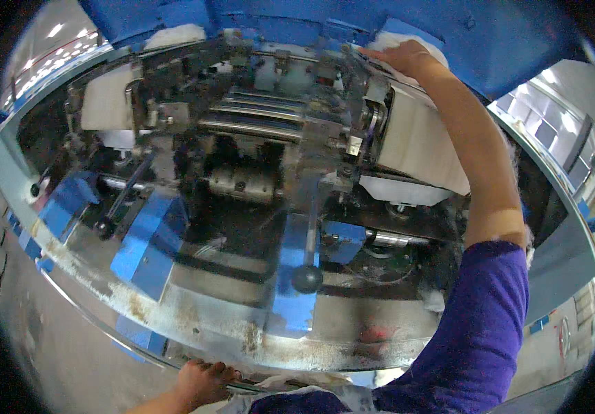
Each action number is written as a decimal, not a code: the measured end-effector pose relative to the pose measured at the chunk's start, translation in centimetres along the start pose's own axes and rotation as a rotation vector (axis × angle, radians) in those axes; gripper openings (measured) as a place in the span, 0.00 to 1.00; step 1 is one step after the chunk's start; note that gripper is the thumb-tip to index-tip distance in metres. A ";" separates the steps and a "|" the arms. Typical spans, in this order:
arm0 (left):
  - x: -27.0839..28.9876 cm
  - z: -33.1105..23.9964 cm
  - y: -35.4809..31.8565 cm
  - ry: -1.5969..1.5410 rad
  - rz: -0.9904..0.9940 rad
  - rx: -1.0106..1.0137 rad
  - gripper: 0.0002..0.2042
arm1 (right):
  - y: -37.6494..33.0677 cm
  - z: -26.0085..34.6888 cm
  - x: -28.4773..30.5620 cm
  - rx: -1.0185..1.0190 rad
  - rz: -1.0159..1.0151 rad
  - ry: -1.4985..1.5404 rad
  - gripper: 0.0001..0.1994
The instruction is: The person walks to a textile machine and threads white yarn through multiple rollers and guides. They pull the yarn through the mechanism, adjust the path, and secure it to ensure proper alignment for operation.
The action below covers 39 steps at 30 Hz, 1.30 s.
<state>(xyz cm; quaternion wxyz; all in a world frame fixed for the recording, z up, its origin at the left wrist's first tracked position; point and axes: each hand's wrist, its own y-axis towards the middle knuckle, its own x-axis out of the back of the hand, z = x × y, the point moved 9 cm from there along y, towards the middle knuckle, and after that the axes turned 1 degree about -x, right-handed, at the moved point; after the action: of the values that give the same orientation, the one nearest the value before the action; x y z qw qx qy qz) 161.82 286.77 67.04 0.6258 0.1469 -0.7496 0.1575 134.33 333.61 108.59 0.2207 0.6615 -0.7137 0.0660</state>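
Observation:
My right arm, in a purple sleeve, stretches over the right side of an open machine. My right hand (pixel 408 61) is at the far edge, beside a white padded piece (pixel 418 36) under a raised blue cover (pixel 491 45). Its fingers point left and touch or nearly touch the dark metal frame there; the fingertips are hard to make out. Below that arm is a pale flat panel (pixel 418 141). Low at the front, my left hand (pixel 204 383) is closed round a thin metal rail (pixel 97 317) that runs along the machine's front edge.
Steel rollers (pixel 252 127) and a metal drum (pixel 242 185) lie in the middle of the machine. Levers with black ball knobs (pixel 306 279) stick out toward me between blue brackets (pixel 149 245). A worn front ledge (pixel 228 331) crosses below them.

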 end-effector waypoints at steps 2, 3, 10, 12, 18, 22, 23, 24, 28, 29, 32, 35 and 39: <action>0.3 -0.5 0.0 0.022 -0.070 -0.072 0.16 | -0.4 -1.1 -3.9 -0.092 0.172 -0.024 0.33; 0.5 -0.2 0.0 0.007 -0.107 -0.053 0.15 | -0.6 -2.1 -4.4 -0.151 0.158 -0.027 0.29; 0.2 0.3 0.6 0.069 0.076 0.066 0.11 | -13.0 -6.3 1.9 -0.284 -0.281 -0.068 0.20; 0.9 0.0 1.0 -0.045 0.090 0.078 0.07 | -22.9 -5.8 4.0 -0.211 -0.467 0.115 0.21; -0.6 -4.0 4.0 -0.270 0.360 -0.113 0.14 | -52.6 -7.9 2.7 -0.123 -0.250 0.804 0.24; -2.6 -6.7 6.1 -0.352 0.641 -0.021 0.12 | -70.0 -5.8 -4.7 -0.424 0.263 1.281 0.26; -2.7 -7.5 6.1 -0.366 0.699 0.006 0.11 | -74.1 -3.8 -6.8 -0.500 0.379 1.392 0.27; -2.9 -7.7 6.1 -0.352 0.760 0.073 0.10 | -77.9 -0.9 -9.0 -0.544 0.496 1.497 0.27; -3.5 -9.0 7.2 -0.496 0.763 0.256 0.09 | -88.8 18.1 -19.5 -0.568 0.983 1.847 0.37; -3.5 -9.1 7.4 -0.569 0.722 0.244 0.10 | -90.2 23.3 -21.8 -0.627 1.071 1.939 0.35; -3.5 -8.4 7.4 -0.343 0.624 0.129 0.11 | -92.1 36.4 -29.1 -0.875 1.308 1.852 0.36; -2.9 -6.6 5.6 -0.250 0.568 0.197 0.14 | -89.1 38.3 -29.7 -0.614 1.291 1.040 0.41; -0.9 -9.1 4.7 -0.174 0.478 -0.003 0.21 | -75.5 34.9 -14.4 0.113 0.795 1.648 0.23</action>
<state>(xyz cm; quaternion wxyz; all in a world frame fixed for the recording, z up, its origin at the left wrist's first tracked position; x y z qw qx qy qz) 168.08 294.91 67.38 0.5040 -0.0222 -0.8144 0.2868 200.29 324.50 56.64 0.5882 0.1205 -0.5012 0.6231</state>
